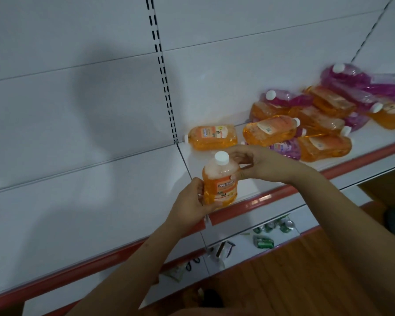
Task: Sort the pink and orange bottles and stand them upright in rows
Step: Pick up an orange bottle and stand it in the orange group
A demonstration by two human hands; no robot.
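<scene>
An orange bottle (220, 180) with a white cap stands upright near the front edge of the white shelf (255, 189). My left hand (193, 201) grips its lower left side. My right hand (258, 164) holds its upper right side just below the cap. Behind it, another orange bottle (212, 137) lies on its side. Further right, a heap of several orange bottles (269, 130) and pink bottles (285, 148) lies flat and overlapping, more pink ones (351, 78) at the far right.
The shelf has a red front rail (260, 200) and a white back panel with a slotted upright (163, 71). A lower shelf holds green cans (263, 241) and small items. Wooden floor shows at the bottom right.
</scene>
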